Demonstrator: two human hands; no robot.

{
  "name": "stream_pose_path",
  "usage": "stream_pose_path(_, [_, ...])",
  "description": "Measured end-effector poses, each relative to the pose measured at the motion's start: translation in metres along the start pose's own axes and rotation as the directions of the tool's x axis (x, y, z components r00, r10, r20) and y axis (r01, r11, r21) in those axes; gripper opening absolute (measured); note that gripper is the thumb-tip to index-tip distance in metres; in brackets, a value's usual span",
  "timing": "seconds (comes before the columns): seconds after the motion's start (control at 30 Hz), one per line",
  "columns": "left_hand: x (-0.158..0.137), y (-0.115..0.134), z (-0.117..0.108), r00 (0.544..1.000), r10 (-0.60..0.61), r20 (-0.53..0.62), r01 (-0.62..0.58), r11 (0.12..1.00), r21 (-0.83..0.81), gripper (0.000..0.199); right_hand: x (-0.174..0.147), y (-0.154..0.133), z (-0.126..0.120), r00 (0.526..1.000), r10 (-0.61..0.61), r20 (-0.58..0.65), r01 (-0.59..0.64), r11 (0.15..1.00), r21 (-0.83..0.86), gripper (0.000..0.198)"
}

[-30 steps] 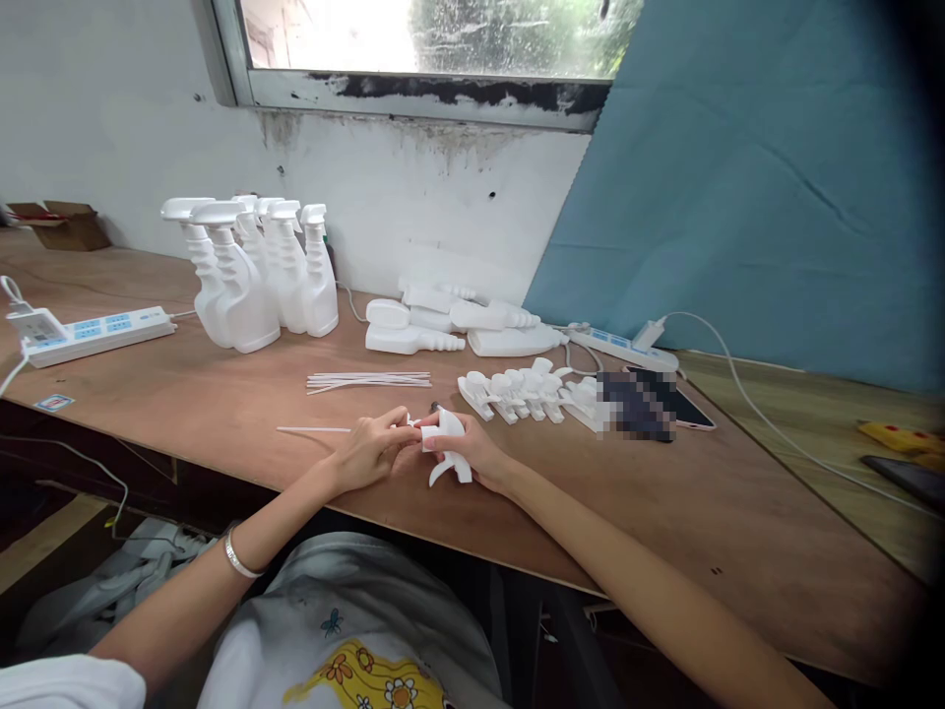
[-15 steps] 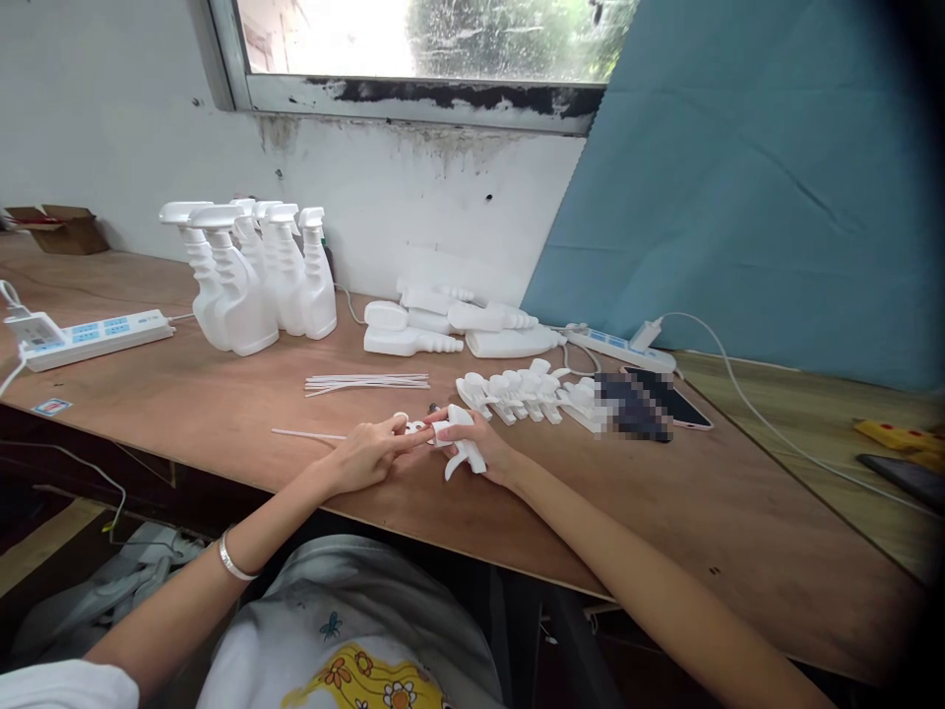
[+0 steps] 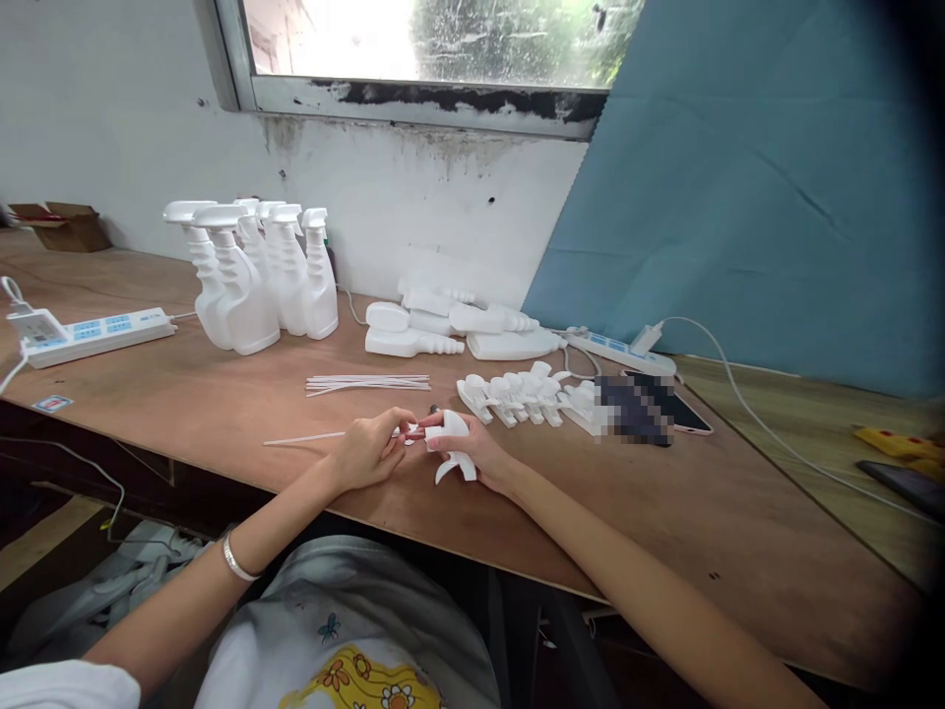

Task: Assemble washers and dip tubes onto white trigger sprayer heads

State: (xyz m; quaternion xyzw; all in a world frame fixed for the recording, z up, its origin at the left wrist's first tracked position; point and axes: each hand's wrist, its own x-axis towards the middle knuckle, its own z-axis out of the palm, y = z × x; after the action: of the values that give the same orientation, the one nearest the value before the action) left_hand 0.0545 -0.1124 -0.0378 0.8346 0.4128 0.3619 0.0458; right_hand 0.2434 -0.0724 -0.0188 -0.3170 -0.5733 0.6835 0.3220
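Note:
My right hand (image 3: 479,453) is wrapped around a white trigger sprayer head (image 3: 452,443), whose curved trigger points down toward the table's front edge. Close beside it, my left hand (image 3: 369,451) is closed, thumb and fingers pinched near the sprayer head's collar end. A thin white dip tube (image 3: 302,439) sticks out leftward from behind my left hand; its other end is hidden by the fingers. Small white parts (image 3: 410,433) show between the two hands, too covered to make out. Several loose dip tubes (image 3: 367,384) lie just beyond my left hand.
More trigger sprayer heads (image 3: 517,394) lie in a row at right, beside phones (image 3: 664,399). Empty-looking white bottles (image 3: 443,325) are piled at the back. Assembled spray bottles (image 3: 247,286) stand at left. Power strips (image 3: 103,335) and cables lie at both sides.
The sprayer head has moved slightly left and turned in my right hand. My left fingers have curled in more, and the tube's free end has tipped toward me.

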Motion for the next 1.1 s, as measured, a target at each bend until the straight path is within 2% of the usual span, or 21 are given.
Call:
stream_pose_path(0.3, [0.0013,-0.0023,0.0028,0.996,-0.051,-0.067,0.055,0.996,0.067,0.017,0.0005,0.0037,-0.0017,0.999,-0.016,-0.039,0.013,0.998,-0.055,0.034])
stream_pose_path(0.53, [0.0043,0.0014,-0.0014,0.991,-0.111,-0.073,0.12,0.984,0.135,0.023,0.0005,0.0056,0.0013,0.997,-0.023,-0.074,0.018,0.997,-0.069,0.033])
stream_pose_path(0.77, [0.0042,0.0011,-0.0027,0.994,-0.069,-0.09,0.087,0.972,0.217,0.023,0.0004,0.0046,0.0034,0.994,-0.024,-0.111,0.021,1.0,-0.023,0.031])
stream_pose_path(1.1, [0.0025,-0.0008,-0.0019,0.993,-0.028,-0.116,0.048,0.983,0.178,0.024,0.0015,0.0065,0.0035,0.988,-0.051,-0.148,0.043,0.997,-0.057,0.031])
